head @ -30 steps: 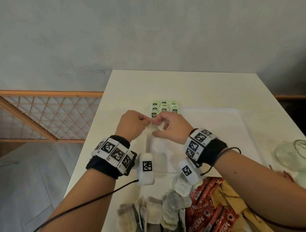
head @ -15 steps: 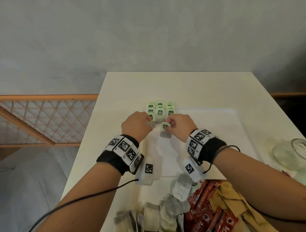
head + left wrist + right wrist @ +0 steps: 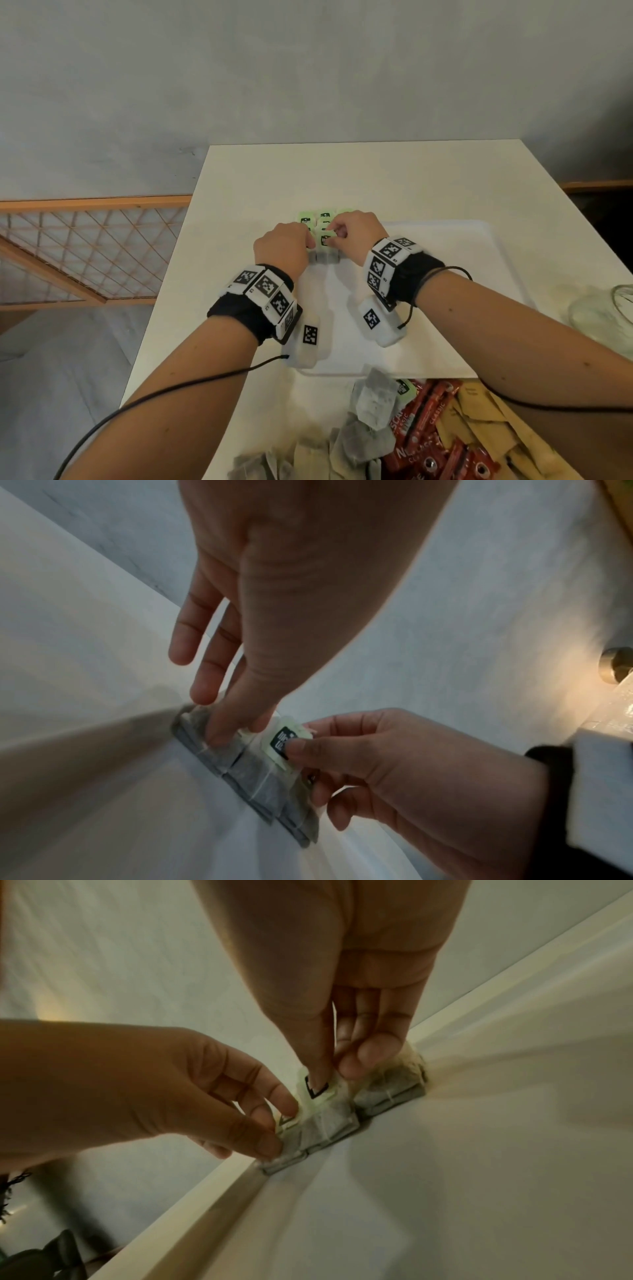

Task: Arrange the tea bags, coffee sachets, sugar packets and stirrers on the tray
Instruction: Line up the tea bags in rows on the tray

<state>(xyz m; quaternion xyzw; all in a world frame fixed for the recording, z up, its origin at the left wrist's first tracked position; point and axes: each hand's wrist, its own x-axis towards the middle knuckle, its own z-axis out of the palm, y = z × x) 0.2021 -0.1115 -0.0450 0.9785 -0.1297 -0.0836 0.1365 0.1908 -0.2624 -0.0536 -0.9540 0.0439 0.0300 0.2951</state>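
Observation:
Grey tea bags (image 3: 323, 257) with green tags (image 3: 305, 217) lie in rows at the far left corner of the white tray (image 3: 445, 274). Both hands meet over the nearest row. My left hand (image 3: 310, 245) pinches a tea bag (image 3: 291, 1142) at the row's left end between thumb and forefinger, its other fingers straight (image 3: 181, 642). My right hand (image 3: 330, 238) pinches the green tag (image 3: 284, 741) of the neighbouring tea bag (image 3: 329, 1123) between thumb and forefinger. That row (image 3: 246, 772) lies against the tray's rim (image 3: 205, 1191).
At the table's near edge lie a heap of loose tea bags (image 3: 370, 407), red coffee sachets (image 3: 424, 428) and brown sugar packets (image 3: 486, 428). A glass jar (image 3: 603, 315) stands to the right of the tray. A wooden lattice railing (image 3: 85, 246) runs left of the white table (image 3: 342, 178).
Both hands have moved away from me toward the tray's far left corner, bringing a tea bag down against the rows of green-tagged bags.

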